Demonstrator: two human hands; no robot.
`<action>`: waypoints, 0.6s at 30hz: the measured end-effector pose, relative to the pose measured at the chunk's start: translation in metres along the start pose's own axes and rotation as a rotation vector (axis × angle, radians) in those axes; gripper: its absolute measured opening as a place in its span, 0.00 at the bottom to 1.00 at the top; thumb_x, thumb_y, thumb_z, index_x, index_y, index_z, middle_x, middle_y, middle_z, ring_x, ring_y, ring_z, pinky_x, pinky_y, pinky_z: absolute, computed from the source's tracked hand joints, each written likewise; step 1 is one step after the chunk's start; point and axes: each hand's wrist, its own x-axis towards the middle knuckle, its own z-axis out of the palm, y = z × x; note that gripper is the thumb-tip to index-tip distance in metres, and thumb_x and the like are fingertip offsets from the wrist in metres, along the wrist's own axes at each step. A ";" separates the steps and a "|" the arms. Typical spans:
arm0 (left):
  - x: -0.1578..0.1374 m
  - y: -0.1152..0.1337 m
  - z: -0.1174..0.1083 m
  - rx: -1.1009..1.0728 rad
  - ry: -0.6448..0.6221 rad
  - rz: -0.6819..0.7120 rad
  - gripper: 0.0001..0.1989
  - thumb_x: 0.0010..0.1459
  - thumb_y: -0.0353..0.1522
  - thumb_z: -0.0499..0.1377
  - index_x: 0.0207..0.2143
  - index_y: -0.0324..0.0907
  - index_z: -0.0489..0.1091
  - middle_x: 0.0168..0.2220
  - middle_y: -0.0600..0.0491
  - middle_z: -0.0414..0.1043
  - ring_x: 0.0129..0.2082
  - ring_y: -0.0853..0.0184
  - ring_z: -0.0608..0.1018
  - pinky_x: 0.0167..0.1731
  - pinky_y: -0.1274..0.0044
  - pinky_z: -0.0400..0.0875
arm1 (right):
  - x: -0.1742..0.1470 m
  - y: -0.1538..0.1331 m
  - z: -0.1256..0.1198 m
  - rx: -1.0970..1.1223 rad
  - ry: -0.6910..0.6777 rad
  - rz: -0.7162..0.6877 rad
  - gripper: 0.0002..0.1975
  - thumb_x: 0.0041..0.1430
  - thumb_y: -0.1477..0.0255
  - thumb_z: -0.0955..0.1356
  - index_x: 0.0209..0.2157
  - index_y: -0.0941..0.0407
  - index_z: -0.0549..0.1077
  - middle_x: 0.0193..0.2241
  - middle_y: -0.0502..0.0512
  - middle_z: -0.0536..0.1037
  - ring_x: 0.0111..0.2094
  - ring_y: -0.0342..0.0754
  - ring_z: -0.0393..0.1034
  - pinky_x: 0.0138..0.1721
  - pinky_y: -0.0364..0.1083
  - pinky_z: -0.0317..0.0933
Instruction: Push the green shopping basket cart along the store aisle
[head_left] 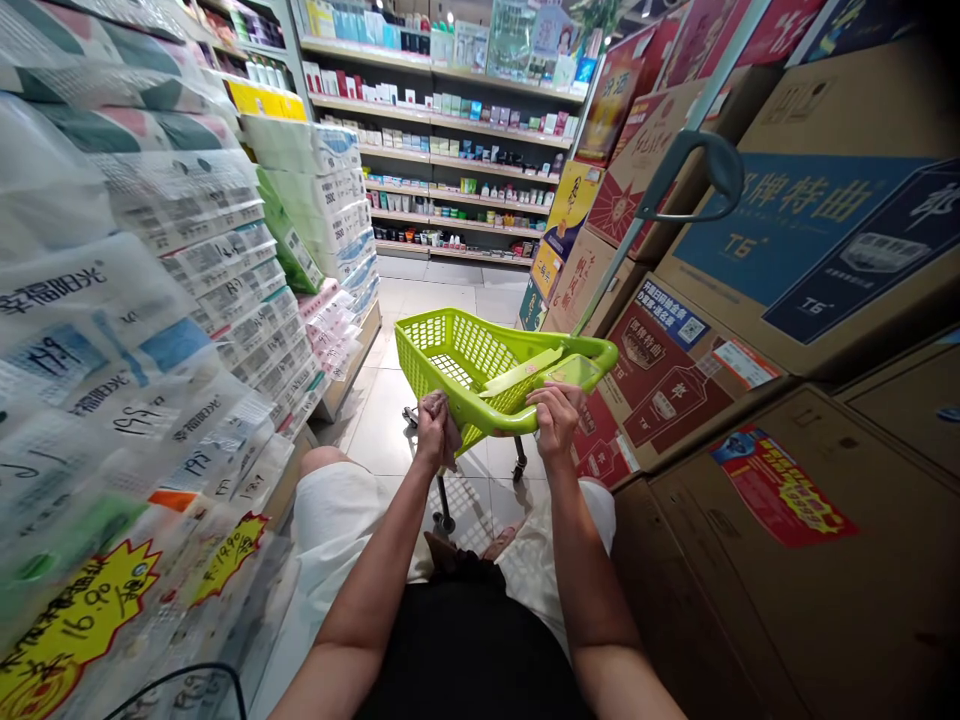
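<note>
My left hand (433, 428) grips a cloth (452, 432) at the cart's (496, 416) near-left corner; right hand (555, 415) grips its near rim. Brace right, press evenly.

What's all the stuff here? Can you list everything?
Cart: 1, green, middle.
Cloth: 1, pinkish-grey, at cart.
Packs: many, mostly white, left.
Signs: several, yellow or red, both sides.
Boxes: many, brown, red, blue, right.
Pole: 1, grey-blue, before boxes.
Cord: 1, black, bottom left.
Shelves: several, pale, back.
Goods: too small to count, mixed colours, on shelves.
Floor: 1, pale, under cart.
Top: 1, black, bottom.
Shorts: 1, white, lower middle.
Arms: 2, bare, bottom.
Left hand: 1, bare, holding cloth.
Right hand: 1, bare, on cart's rim.
</note>
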 end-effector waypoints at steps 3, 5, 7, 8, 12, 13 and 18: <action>-0.008 -0.004 0.001 0.048 0.060 0.011 0.17 0.59 0.39 0.65 0.47 0.46 0.67 0.52 0.47 0.74 0.56 0.61 0.76 0.62 0.69 0.66 | 0.001 -0.002 0.000 0.014 -0.004 0.003 0.18 0.68 0.68 0.58 0.28 0.52 0.72 0.30 0.54 0.78 0.45 0.55 0.70 0.56 0.58 0.59; -0.016 -0.012 -0.001 0.095 0.152 -0.040 0.16 0.60 0.40 0.65 0.46 0.45 0.66 0.53 0.46 0.72 0.57 0.62 0.75 0.63 0.68 0.65 | 0.002 -0.002 0.000 0.021 -0.002 -0.001 0.17 0.67 0.68 0.58 0.28 0.52 0.72 0.30 0.54 0.78 0.44 0.55 0.70 0.55 0.58 0.59; -0.024 -0.018 -0.001 0.095 0.212 -0.074 0.17 0.61 0.41 0.65 0.46 0.44 0.64 0.52 0.46 0.72 0.56 0.63 0.75 0.61 0.68 0.66 | 0.002 -0.003 0.000 0.016 0.003 -0.010 0.16 0.67 0.69 0.58 0.28 0.51 0.72 0.30 0.54 0.78 0.44 0.55 0.70 0.55 0.58 0.59; -0.027 -0.019 0.002 0.077 0.217 -0.057 0.17 0.61 0.42 0.64 0.47 0.45 0.64 0.52 0.47 0.71 0.55 0.64 0.76 0.60 0.69 0.68 | 0.002 -0.003 0.000 0.009 0.005 -0.015 0.16 0.67 0.69 0.58 0.28 0.51 0.72 0.31 0.54 0.78 0.45 0.55 0.70 0.55 0.58 0.59; -0.031 -0.016 0.020 0.020 0.104 0.123 0.21 0.64 0.45 0.62 0.53 0.49 0.61 0.50 0.49 0.71 0.50 0.67 0.77 0.52 0.74 0.73 | 0.001 0.000 0.000 -0.016 -0.008 -0.014 0.17 0.67 0.68 0.58 0.29 0.51 0.72 0.31 0.54 0.78 0.45 0.55 0.71 0.55 0.58 0.59; -0.032 -0.017 0.022 0.026 0.089 0.153 0.22 0.64 0.45 0.62 0.54 0.49 0.61 0.49 0.49 0.71 0.49 0.67 0.77 0.51 0.74 0.74 | 0.000 0.000 0.000 -0.021 -0.013 -0.008 0.17 0.68 0.68 0.58 0.28 0.51 0.72 0.31 0.54 0.78 0.44 0.55 0.71 0.56 0.57 0.59; -0.045 -0.036 0.012 0.102 0.253 0.151 0.23 0.60 0.44 0.65 0.49 0.44 0.61 0.50 0.47 0.68 0.50 0.65 0.75 0.53 0.73 0.71 | 0.000 0.000 0.000 -0.033 -0.019 0.001 0.17 0.68 0.68 0.57 0.28 0.51 0.72 0.31 0.54 0.78 0.45 0.55 0.71 0.57 0.57 0.58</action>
